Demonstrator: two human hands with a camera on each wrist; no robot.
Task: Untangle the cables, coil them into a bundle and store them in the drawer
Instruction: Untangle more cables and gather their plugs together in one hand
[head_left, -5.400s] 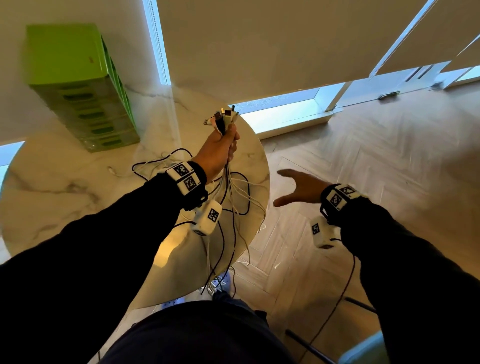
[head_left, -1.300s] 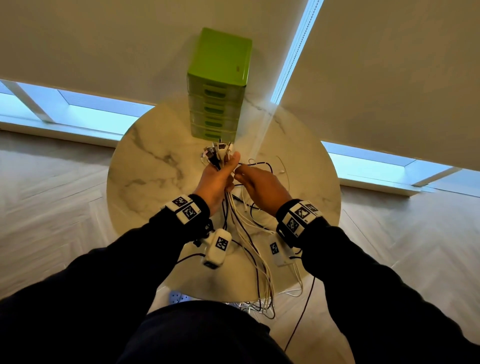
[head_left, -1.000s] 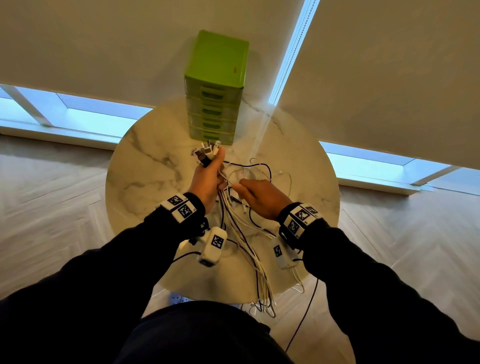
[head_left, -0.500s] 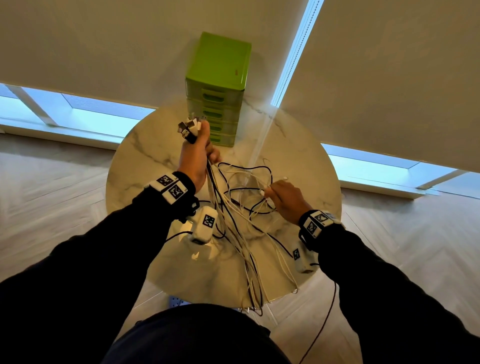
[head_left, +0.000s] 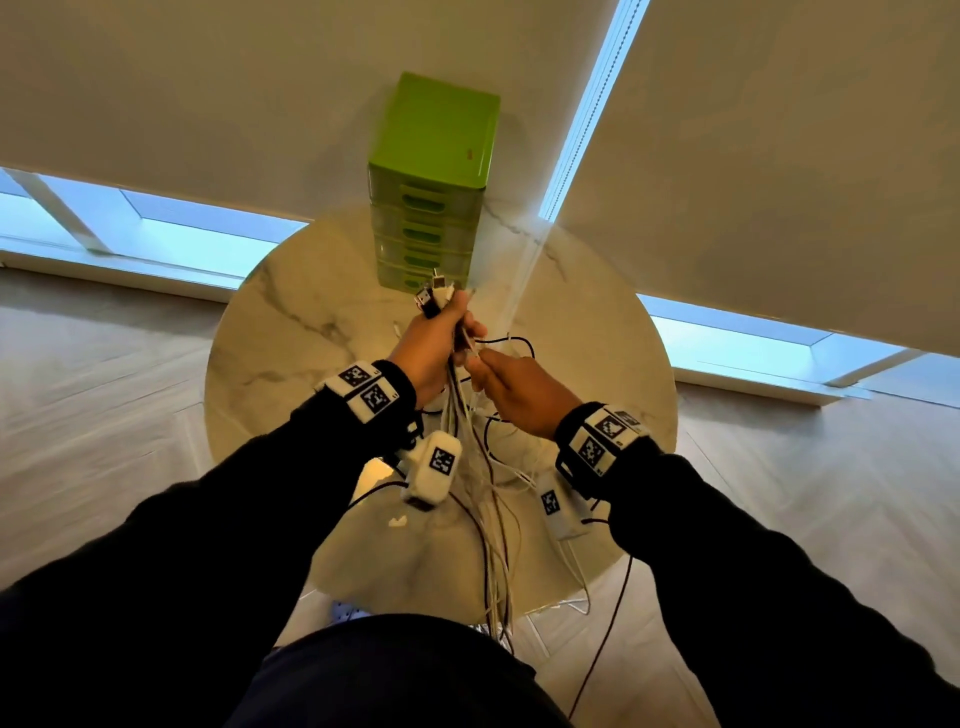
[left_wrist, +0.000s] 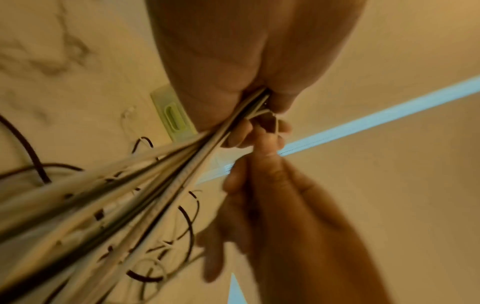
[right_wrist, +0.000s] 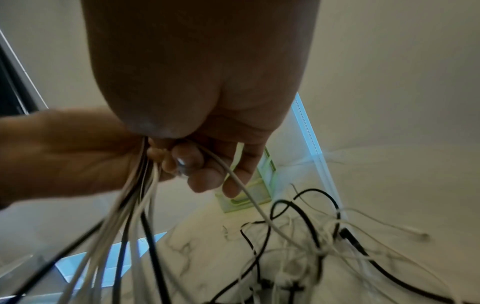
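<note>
My left hand (head_left: 434, 343) grips a bunch of black and white cables (head_left: 483, 499) just below their plugs (head_left: 434, 296), which stick up out of the fist. The strands hang down past the table edge; in the left wrist view the cables (left_wrist: 135, 185) fan out from the fist. My right hand (head_left: 511, 387) is right beside the left and pinches one thin white cable (right_wrist: 249, 201) between thumb and fingers. Loose black and white loops (right_wrist: 311, 236) lie on the marble. The green drawer unit (head_left: 434, 182) stands at the table's far edge, all drawers closed.
The round marble table (head_left: 291, 353) stands against a wall with pale blinds. A low window strip (head_left: 156, 239) runs along the floor behind it. Herringbone wood floor (head_left: 93, 405) surrounds the table. A power strip (head_left: 348, 613) lies under the near edge.
My left hand came back down and right toward the middle of the table. My right hand moved up from the loose loops to meet it, carrying one white cable.
</note>
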